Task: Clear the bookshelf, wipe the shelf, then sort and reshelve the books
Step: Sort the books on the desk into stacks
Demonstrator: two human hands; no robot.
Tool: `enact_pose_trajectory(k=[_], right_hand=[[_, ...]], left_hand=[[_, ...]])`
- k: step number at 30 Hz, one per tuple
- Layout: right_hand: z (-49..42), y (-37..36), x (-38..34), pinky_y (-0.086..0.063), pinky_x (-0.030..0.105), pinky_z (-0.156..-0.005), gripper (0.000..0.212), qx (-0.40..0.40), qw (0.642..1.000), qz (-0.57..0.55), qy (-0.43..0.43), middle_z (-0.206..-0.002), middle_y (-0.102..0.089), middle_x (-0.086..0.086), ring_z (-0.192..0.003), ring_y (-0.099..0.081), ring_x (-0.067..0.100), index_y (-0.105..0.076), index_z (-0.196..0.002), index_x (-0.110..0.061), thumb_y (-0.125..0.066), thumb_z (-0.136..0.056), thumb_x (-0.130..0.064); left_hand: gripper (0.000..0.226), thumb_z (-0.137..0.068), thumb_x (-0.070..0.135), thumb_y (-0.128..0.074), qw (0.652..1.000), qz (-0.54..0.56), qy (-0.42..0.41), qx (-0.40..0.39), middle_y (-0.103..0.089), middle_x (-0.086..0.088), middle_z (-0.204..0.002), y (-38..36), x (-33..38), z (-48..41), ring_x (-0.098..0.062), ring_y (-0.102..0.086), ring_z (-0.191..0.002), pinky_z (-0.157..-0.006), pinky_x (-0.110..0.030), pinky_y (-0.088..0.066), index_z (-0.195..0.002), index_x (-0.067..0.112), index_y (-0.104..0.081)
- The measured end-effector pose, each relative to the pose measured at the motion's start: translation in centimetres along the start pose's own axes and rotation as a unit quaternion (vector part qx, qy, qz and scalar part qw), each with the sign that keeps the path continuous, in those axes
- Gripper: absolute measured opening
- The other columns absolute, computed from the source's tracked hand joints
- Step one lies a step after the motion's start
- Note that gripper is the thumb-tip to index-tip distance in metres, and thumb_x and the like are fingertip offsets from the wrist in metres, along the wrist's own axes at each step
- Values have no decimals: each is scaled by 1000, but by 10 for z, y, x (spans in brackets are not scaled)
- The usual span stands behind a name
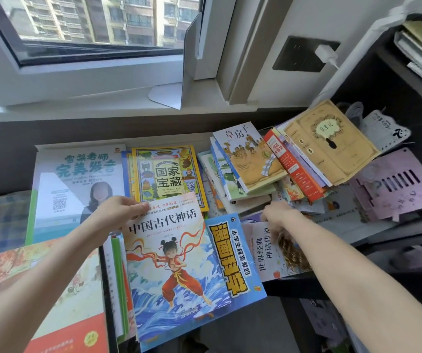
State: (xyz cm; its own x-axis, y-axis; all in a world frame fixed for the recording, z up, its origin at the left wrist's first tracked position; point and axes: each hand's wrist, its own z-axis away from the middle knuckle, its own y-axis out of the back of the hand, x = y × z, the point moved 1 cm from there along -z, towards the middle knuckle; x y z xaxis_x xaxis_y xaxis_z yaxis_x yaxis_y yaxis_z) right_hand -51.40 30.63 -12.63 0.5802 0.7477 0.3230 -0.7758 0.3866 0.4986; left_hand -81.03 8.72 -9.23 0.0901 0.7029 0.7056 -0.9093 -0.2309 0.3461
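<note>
Centre of the worktop [154,138], near edge: left hand [118,208] grips the Chinese myths book [174,263] at its far left corner, thumb on the cover, other fingers [128,200] wrapped over the top edge. Book's long axis runs near-to-far, far end tipped slightly left. It lies on top of other books and overlaps the blue comic book [233,256] to its right.

Right hand [280,217] is on the far edge of the pale world myths book [268,250], just right of the blue one. That hand is blurred, so I can't tell if it pinches the book or only touches it. Title there reads sideways, so it looks turned a quarter against the held book.

Judgement: sorting step, both are myth titles, likely to be paired. Key relation:
- the two books are near each other, with the blue comic book between them
- pale one needs a quarter turn to line up
- right hand is the nearer one for it

Bookshelf [396,98] opens on the right, well apart from the left hand. A leaning stack topped by a tan book [332,143] sits at its mouth.
</note>
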Motion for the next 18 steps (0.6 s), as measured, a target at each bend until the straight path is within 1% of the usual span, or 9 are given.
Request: enact_pose_trajectory(k=[2,3,5,8,10,12,14,15,18], right_hand=[[11,5,9,-43,29,-70,34,-8,999,-45,-1,-98,-62,-2,-91,-55,19,-56,-85,-23,-83,-70,-36],[19,8,15,-44,29,-68,32,-8,997,-79,-8,-100,-63,-2,-91,-57,19,-58,-90,-21,-82,-72,-30],[34,15,26,-48,31,-72,35,8,990,-139,-38,-107,-66,0,-94,-61,20,-61,-103,-19,-80,-74,-21],[64,31,39,-50,33,-79,38,94,971,-200,-94,-115,-65,1,-98,-61,22,-60,-112,-22,-78,-78,-27],[89,45,45,-48,34,-86,51,157,952,-224,-134,-126,-61,2,-110,-59,25,-54,-126,-20,-73,-82,-37],[117,58,50,-50,35,-89,49,220,927,-263,-151,-125,-62,3,-109,-59,27,-56,-124,-19,-73,-82,-37],[146,67,51,-51,40,-87,36,292,884,-341,-127,-115,-67,1,-100,-62,25,-61,-115,-20,-73,-82,-28],[161,70,48,-52,40,-84,31,331,852,-394,-101,-109,-68,-3,-96,-63,21,-62,-112,-22,-72,-83,-24],[199,84,28,-51,26,-69,23,390,711,-585,5,-95,-67,-10,-84,-64,6,-63,-107,-22,-68,-87,-12]], left_hand=[[28,-89,40,-63,1000,1,-3,2,-70,-4,-87,0,-1,0,-25,-64,-83,-70,-32,-45,-90,13,-69],[28,-88,41,-63,1000,4,-5,3,-70,-4,-86,0,-2,0,-25,-64,-83,-70,-33,-45,-90,14,-69],[29,-87,42,-64,1000,10,-9,5,-72,-5,-86,0,-4,1,-25,-66,-84,-73,-35,-48,-92,14,-70],[28,-86,40,-66,999,33,-18,7,-73,-6,-90,0,-6,1,-25,-67,-85,-82,-40,-51,-95,14,-70],[25,-89,36,-65,999,44,-30,6,-71,-5,-88,-2,-5,1,-21,-64,-76,-71,-33,-50,-97,12,-69],[25,-91,32,-63,998,54,-35,5,-69,-5,-86,-4,-4,1,-20,-63,-72,-64,-30,-46,-102,9,-67],[27,-91,29,-63,997,67,-32,5,-68,-7,-91,-4,-5,1,-22,-64,-78,-67,-34,-49,-109,9,-63],[30,-92,28,-63,997,73,-34,4,-68,-9,-96,-4,-6,1,-25,-65,-84,-71,-37,-50,-114,9,-62],[33,-92,34,-60,995,81,-58,7,-62,-10,-110,-4,-4,6,-25,-58,-98,-82,-39,-48,-118,13,-57]])
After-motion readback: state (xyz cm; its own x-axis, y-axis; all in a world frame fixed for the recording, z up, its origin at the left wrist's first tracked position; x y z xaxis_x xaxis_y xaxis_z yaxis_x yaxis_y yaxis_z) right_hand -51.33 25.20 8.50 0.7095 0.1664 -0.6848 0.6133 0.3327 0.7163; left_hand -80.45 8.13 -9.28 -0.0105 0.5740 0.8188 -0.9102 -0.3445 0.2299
